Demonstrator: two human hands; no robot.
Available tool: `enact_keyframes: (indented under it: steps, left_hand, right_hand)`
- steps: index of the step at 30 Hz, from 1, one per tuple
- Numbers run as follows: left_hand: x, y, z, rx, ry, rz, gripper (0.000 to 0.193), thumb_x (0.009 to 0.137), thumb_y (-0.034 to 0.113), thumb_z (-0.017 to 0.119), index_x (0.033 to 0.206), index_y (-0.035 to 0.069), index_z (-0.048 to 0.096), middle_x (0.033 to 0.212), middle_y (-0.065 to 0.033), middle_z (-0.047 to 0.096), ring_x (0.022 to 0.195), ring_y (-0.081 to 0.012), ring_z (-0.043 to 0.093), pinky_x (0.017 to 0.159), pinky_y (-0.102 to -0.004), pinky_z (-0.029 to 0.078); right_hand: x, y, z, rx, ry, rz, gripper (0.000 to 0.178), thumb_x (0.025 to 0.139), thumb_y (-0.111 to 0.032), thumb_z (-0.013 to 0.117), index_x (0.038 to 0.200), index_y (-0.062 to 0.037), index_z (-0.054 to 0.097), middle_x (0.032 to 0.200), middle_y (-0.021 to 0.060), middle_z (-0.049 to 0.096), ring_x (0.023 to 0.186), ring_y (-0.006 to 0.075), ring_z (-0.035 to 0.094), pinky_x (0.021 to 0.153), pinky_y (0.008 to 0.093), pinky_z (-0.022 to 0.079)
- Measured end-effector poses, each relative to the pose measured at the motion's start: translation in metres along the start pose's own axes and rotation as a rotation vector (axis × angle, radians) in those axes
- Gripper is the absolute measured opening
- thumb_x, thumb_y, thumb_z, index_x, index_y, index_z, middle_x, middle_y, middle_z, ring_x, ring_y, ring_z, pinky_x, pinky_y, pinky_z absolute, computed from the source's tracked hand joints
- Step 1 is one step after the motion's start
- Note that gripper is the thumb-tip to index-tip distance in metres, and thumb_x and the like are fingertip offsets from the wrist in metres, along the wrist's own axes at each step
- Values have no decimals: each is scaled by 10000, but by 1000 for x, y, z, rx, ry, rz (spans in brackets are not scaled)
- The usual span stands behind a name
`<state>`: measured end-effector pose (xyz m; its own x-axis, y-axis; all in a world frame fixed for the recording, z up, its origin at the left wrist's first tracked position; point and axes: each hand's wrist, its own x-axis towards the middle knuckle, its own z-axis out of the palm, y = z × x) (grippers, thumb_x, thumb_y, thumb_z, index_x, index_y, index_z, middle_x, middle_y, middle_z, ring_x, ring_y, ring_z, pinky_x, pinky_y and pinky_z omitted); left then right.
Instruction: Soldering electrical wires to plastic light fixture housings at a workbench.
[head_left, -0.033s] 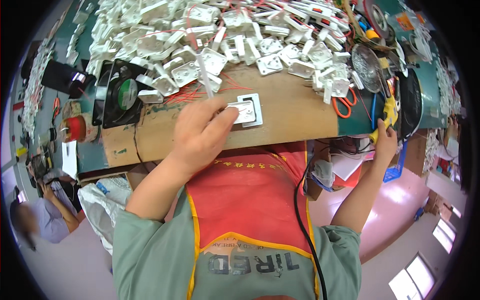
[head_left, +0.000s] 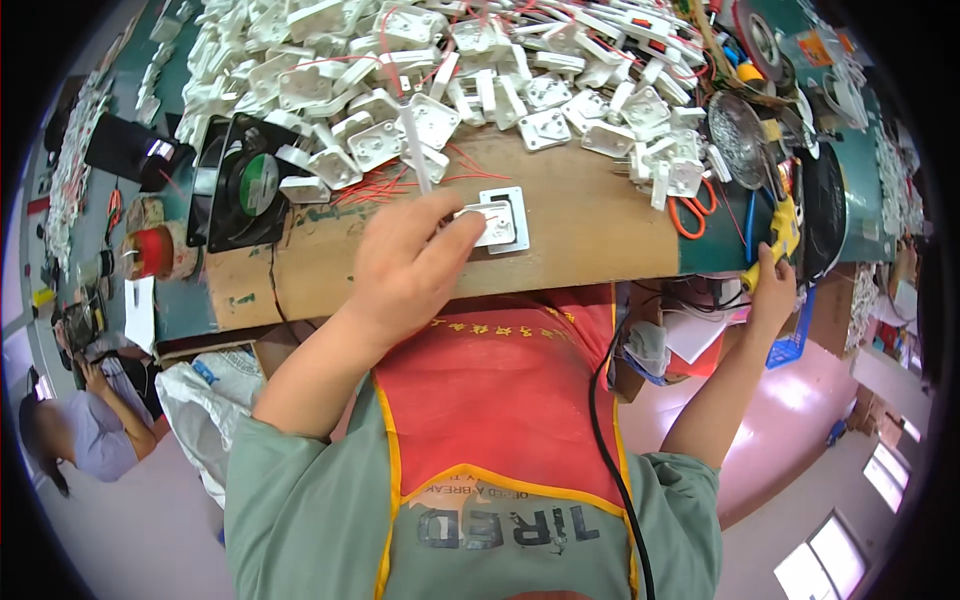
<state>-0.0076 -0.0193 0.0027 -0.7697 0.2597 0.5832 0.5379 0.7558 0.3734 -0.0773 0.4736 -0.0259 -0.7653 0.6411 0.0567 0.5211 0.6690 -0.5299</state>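
My left hand (head_left: 412, 250) pinches a small white plastic housing (head_left: 490, 222) by its left edge, over a square white fixture (head_left: 518, 240) on the board. A thin translucent stick (head_left: 413, 145) rises just beyond the fingers of this hand; whether they touch it is hidden. At the right edge of the bench, my right hand (head_left: 772, 288) is closed round the yellow handle of a hot glue gun (head_left: 785, 228). The gun rests beside a black round pan-like thing (head_left: 825, 205).
Heaped white plastic housings (head_left: 400, 75) with red wires fill the far side. Left of the board (head_left: 600, 230) stand a black fan (head_left: 245, 180) and a wire spool (head_left: 150, 255). Orange-handled scissors (head_left: 690, 215) lie near the glue gun. A person (head_left: 105, 430) sits at far left.
The white housing in my left hand has tilted slightly, so more of its inner face shows. The whole view has shifted a little; my right hand stays on the glue gun.
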Motion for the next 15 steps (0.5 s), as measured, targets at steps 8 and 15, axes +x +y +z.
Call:
enact_keyframes:
  steps: [8, 15]
  left_hand:
    - [-4, 6, 5, 26, -69, -120, 170, 757, 53, 673, 921, 64, 633, 1017, -47, 654, 663, -198, 631, 562, -331, 474]
    - [-6, 9, 11, -26, -110, -211, 118, 802, 76, 682, 912, 75, 641, 1031, -46, 655, 663, -237, 647, 575, -351, 521]
  right_hand:
    - [-68, -30, -24, 987, -114, -160, 413, 911, -134, 651, 1248, 26, 473, 930, 72, 582, 767, 151, 566, 674, 267, 470]
    - [-133, -74, -20, 1539, -612, -121, 571, 842, -327, 701, 1233, -3, 439, 916, 75, 510, 644, 153, 500, 583, 334, 442]
